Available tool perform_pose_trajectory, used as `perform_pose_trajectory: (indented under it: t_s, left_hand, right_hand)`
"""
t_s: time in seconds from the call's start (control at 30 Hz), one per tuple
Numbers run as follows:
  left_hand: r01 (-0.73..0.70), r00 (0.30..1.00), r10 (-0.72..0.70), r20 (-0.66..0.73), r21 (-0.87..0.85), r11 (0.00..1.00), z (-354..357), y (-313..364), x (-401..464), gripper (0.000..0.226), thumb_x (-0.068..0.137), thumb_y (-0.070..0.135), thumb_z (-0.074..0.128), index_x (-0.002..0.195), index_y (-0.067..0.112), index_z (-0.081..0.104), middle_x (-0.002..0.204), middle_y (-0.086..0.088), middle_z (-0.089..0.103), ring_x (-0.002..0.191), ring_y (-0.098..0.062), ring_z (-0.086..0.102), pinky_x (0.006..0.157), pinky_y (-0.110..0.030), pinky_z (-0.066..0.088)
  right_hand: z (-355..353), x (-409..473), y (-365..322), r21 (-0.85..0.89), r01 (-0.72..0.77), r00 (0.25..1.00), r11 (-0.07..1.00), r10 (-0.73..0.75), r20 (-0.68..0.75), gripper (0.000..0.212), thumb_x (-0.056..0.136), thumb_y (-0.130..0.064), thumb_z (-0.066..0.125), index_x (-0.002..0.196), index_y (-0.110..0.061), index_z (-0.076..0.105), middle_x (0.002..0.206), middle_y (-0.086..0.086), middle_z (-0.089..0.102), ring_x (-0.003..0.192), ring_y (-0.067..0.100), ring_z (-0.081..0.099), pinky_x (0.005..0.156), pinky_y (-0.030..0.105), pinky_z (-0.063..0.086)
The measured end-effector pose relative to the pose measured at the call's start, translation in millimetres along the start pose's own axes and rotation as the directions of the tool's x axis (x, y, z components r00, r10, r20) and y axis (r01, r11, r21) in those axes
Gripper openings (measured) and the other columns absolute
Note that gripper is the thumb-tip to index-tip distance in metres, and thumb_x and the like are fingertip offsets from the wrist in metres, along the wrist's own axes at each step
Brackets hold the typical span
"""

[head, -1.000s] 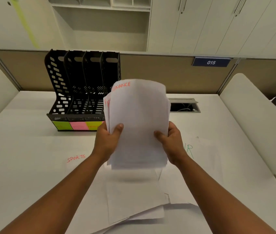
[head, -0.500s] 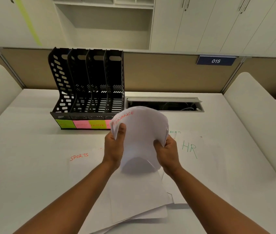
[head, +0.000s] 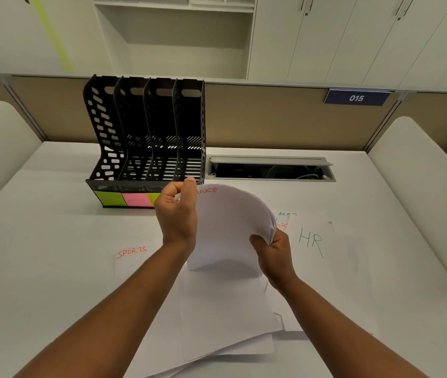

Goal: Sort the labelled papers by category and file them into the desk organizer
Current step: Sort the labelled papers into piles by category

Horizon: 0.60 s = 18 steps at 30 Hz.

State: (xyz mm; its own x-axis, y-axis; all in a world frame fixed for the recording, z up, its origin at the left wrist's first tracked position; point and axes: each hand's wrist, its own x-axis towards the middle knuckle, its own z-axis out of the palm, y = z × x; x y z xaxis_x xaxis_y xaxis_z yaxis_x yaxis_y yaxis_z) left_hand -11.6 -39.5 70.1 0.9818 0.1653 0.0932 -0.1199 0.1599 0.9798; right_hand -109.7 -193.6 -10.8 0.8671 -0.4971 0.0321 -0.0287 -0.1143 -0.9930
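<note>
A bent stack of white papers [head: 227, 227], its top sheet lettered in red "...ANCE", is gripped by both hands. My left hand [head: 177, 214] pinches the upper left corner; my right hand [head: 274, 249] clamps the right edge. The black four-slot desk organizer [head: 145, 132] stands just beyond the left hand, with green, pink and yellow labels on its front base. Its slots look empty. Flat on the desk lie a sheet marked "SPORTS" [head: 135, 257], a sheet marked "HR" [head: 317, 249] and more loose white sheets [head: 216, 323] under my forearms.
An open cable hatch [head: 271, 170] is sunk into the desk to the right of the organizer. A brown partition wall with a blue "015" plate [head: 356, 97] runs along the back. Padded white dividers flank the desk on both sides.
The stack came down from upright in front of the organizer and now curls over toward the desk. My left hand slid up to its top left corner.
</note>
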Motion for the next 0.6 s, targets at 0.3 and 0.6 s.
perform_pose_trajectory:
  t_s: [0.3, 0.6]
  left_hand:
    - [0.051, 0.953, -0.057, 0.296, 0.030, 0.998, -18, -20, -10, 0.070, 0.057, 0.077, 0.079, 0.107, 0.032, 0.063, 0.101, 0.002, 0.071, 0.092, -0.014, 0.071, 0.068, -0.026, 0.060]
    - [0.170, 0.867, -0.331, 0.371, 0.405, 0.899, -37, -73, -20, 0.023, 0.096, 0.015, 0.067, 0.111, 0.030, 0.061, 0.101, 0.004, 0.070, 0.098, -0.021, 0.067, 0.065, -0.019, 0.055]
  right_hand:
    - [-1, 6, 2, 0.030, -0.087, 0.992, 0.996, 0.090, -0.089, 0.036, 0.082, -0.024, 0.057, 0.076, 0.011, 0.053, 0.058, 0.002, 0.046, 0.057, 0.014, 0.039, 0.053, 0.029, 0.035]
    - [-5, 8, 9, 0.027, -0.162, 0.981, 0.986, 0.164, -0.106, 0.030, 0.078, -0.023, 0.055, 0.079, 0.006, 0.060, 0.066, 0.008, 0.057, 0.062, 0.019, 0.053, 0.056, 0.026, 0.048]
